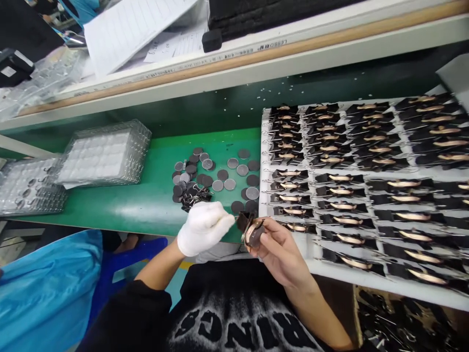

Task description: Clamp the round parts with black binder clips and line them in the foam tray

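Observation:
My left hand [203, 227] wears a white glove and is curled closed, its fingertips pressed to a small dark clip part [252, 230]. My bare right hand [280, 249] pinches that same part from the right, just in front of the green table edge. Right behind the hands lies a heap of grey and dark round discs [216, 178] with some small black clips [194, 195] at its near left. To the right stands a white tray [264, 146] filled with rows of black clips holding copper-coloured pieces [340, 178].
Two stacks of clear blister trays [104, 154] sit at the left of the green table [146, 205]. A shelf with papers [128, 27] runs across the back. Blue plastic [44, 288] hangs at lower left. A box of black clips [399, 325] sits at lower right.

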The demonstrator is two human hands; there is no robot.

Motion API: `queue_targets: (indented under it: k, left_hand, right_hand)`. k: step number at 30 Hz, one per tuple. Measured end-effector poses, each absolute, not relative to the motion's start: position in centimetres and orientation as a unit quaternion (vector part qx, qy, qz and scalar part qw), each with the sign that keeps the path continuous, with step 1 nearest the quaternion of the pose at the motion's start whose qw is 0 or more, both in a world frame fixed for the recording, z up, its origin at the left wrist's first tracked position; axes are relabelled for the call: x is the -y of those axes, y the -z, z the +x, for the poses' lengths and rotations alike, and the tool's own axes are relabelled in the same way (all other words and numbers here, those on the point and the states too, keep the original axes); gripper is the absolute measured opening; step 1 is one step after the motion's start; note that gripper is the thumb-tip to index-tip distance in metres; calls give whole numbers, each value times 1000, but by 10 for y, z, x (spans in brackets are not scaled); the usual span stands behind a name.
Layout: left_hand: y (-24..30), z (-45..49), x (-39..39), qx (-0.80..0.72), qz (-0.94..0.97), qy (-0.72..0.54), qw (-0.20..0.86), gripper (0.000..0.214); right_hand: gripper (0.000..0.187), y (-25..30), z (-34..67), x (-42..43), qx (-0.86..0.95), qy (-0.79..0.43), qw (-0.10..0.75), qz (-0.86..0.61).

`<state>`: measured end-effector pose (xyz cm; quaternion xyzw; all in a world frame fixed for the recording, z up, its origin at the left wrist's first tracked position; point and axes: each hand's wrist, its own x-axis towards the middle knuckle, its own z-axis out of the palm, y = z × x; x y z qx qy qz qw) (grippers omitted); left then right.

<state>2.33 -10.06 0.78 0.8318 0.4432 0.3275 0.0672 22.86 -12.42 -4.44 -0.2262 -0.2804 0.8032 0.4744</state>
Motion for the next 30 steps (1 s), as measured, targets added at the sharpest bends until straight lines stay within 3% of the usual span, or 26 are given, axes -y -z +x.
queue_targets:
  k: [2,5,8,11,16,24,30]
  left_hand:
    - [7,21,101,-406,851,-320,94,34]
    - [23,13,103,-385,835,-315,236,35]
    - [31,9,107,-425,769,-289,379,43]
    - [35,11,112,-484,716,-255,433,50]
    - [37,19,119,-514,690,-249,445,48]
    - [42,19,121,-517,738,-320,292,41]
    - [34,8,125,-480,747,-253,384,36]
  right_hand:
    - [18,51,230,126,307,-784,488,-230]
    - [16,59,236,129,371,-745,484,-268]
    - [15,61,240,131,422,-713,472,-302]
    - [13,58,239,130,448,-679,478,-330]
    - [15,56,232,128,456,-679,473,-328]
    - [16,54,230,126,448,-673,478,-343]
    - [13,50,236,112,446,-624,496,-407]
